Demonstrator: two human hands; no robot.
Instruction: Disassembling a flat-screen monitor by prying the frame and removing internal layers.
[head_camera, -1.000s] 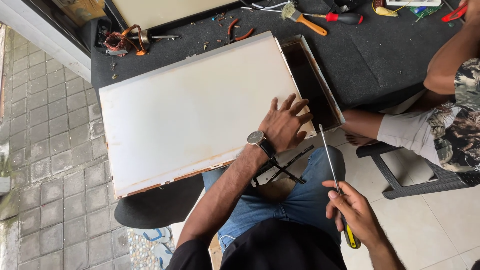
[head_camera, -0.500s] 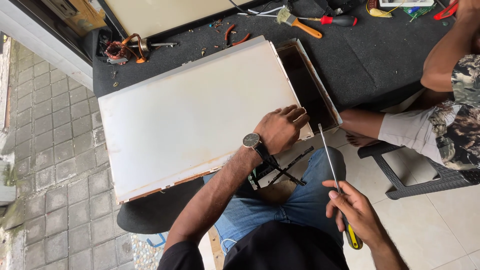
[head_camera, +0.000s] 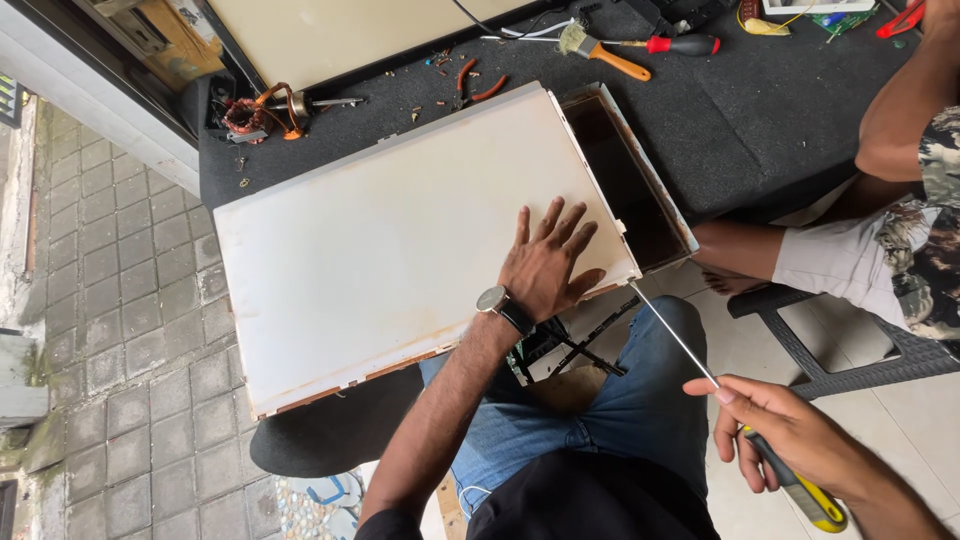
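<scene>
A large white metal casing (head_camera: 380, 240) lies across a dark mat and my lap, its right end open and showing a hollow brown inside (head_camera: 630, 185). My left hand (head_camera: 548, 262), with a wristwatch, presses flat on the white panel near that open end, fingers spread. My right hand (head_camera: 790, 435) grips a long screwdriver (head_camera: 685, 345) by its yellow and black handle. The thin shaft slants up and left, and its tip reaches the casing's lower right corner.
On the dark mat (head_camera: 760, 130) behind the casing lie a brush (head_camera: 600, 50), a red-handled screwdriver (head_camera: 680, 45), red pliers (head_camera: 475, 82) and a copper-wound coil (head_camera: 250, 112). Another person (head_camera: 880, 230) sits at the right on a dark plastic chair (head_camera: 850, 350). Paving stones lie to the left.
My left hand went from curled at the casing's near edge to spread flat on the white panel. The screwdriver stays angled at the casing's lower right corner.
</scene>
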